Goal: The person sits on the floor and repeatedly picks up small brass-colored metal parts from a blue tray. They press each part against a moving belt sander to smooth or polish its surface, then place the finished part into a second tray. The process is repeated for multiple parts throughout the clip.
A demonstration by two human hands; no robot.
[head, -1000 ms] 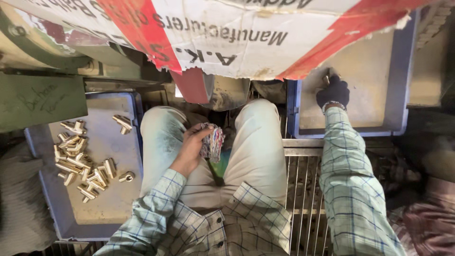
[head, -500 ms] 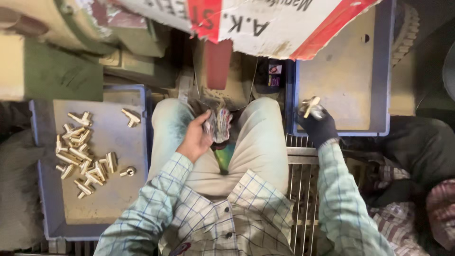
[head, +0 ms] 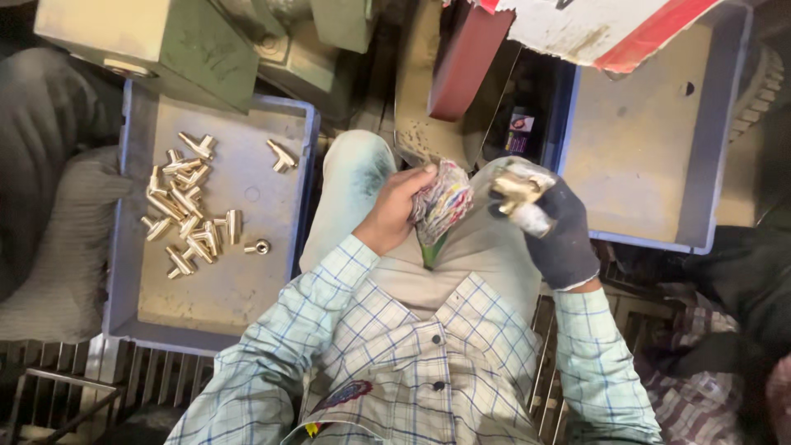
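Note:
My bare left hand grips a crumpled multicoloured cloth over my lap. Just to its right, my right hand, in a dark glove with a taped finger, holds a brass tee fitting close to the cloth. Both hands hover above my pale trousers. A blue tray on my left carries a pile of several brass tee fittings. Another blue tray on my right shows a bare, dusty floor.
A green machine body stands behind the left tray. A red and white printed board overhangs the right tray, with a dark red belt below it. Metal grating lies under the seat. A grey sack lies far left.
My right hand has come back from the right tray with a brass fitting and now sits beside the cloth at my lap. The view has tilted down and left.

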